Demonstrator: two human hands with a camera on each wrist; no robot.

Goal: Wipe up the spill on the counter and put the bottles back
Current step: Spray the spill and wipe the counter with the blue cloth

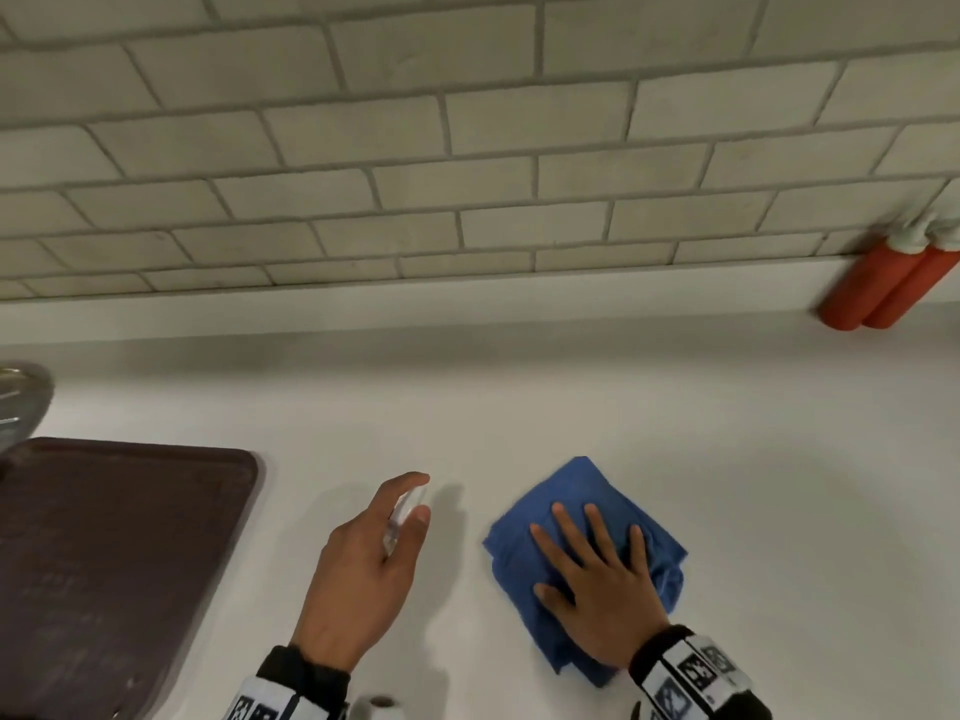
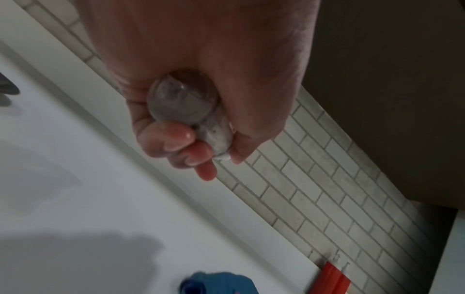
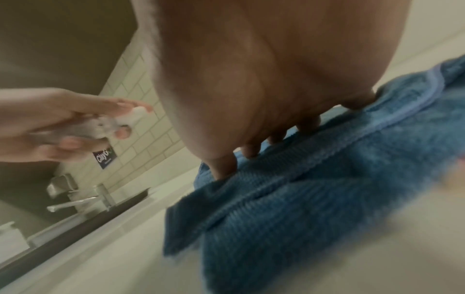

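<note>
My left hand point(image 1: 363, 563) holds a small clear bottle point(image 1: 402, 514) above the white counter point(image 1: 519, 397), fingers curled round it. Seen from the left wrist, the clear bottle point(image 2: 191, 113) shows its round base, wedged between palm and fingertips point(image 2: 181, 137). My right hand point(image 1: 597, 579) lies flat, fingers spread, pressing a folded blue cloth point(image 1: 561, 491) onto the counter to the right of the left hand. The right wrist view shows the blue cloth point(image 3: 302, 189) under the fingers point(image 3: 224, 167) and the left hand with the bottle point(image 3: 105, 123). No spill is visible.
A dark brown tray point(image 1: 114, 553) lies at the left, with a metal sink edge point(image 1: 21, 392) behind it. Two red cylinders point(image 1: 883, 288) stand against the tiled wall at the right. A small white cap-like object point(image 1: 379, 706) sits near the front edge. A faucet point(image 3: 83, 201) is at the far left.
</note>
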